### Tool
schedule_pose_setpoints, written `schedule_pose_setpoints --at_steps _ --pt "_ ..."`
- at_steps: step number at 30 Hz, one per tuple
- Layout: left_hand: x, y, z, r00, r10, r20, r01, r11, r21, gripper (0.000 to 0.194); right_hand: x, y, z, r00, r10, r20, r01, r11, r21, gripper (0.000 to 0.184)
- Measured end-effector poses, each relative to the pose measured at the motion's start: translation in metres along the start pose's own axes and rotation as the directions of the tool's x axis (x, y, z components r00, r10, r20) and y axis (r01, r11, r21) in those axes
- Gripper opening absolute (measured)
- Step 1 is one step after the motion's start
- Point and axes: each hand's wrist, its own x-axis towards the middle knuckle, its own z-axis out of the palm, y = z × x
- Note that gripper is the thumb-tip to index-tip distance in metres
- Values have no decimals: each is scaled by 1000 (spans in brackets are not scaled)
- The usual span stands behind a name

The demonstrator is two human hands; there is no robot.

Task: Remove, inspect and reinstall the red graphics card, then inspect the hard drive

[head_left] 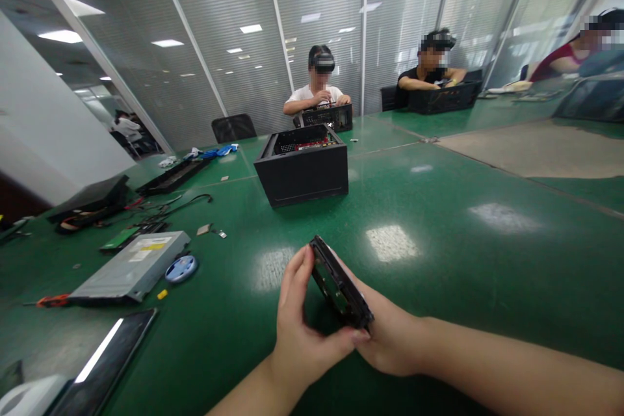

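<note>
Above the green table, both hands hold what looks like a black hard drive [341, 286], tilted on its edge. Greenish parts show on the face turned to the left. My left hand [305, 331] grips it by opposite ends, fingertips at the top corner and thumb at the near lower corner. Behind it, my right hand [385, 325] supports the far side; most of its fingers are hidden. Beyond the hands stands an open black computer case [305, 172] with red parts inside.
On the left lie a silver optical drive [134, 266], a screwdriver [53, 300], a round blue item [181, 268], a dark glossy panel [110, 364] and cables [170, 208]. Across the green table [439, 260], people [316, 88] work at other cases [443, 99].
</note>
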Motion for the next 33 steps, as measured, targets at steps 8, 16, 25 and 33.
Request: schedule_pose_setpoints --at_steps 8,16,25,33 --pt "9 4 -2 973 -197 117 173 967 189 72 -1 -4 11 947 322 -7 -222 668 710 65" --pt "13 -6 -7 954 -193 232 151 971 185 52 5 9 -6 704 705 -83 -202 311 929 43" --pt "13 -4 -9 961 -84 262 37 983 182 49 14 8 -15 519 839 -165 -220 317 922 39" --pt "13 -6 -8 973 -82 218 41 982 186 47 12 12 -14 527 829 -186 -235 353 906 35"
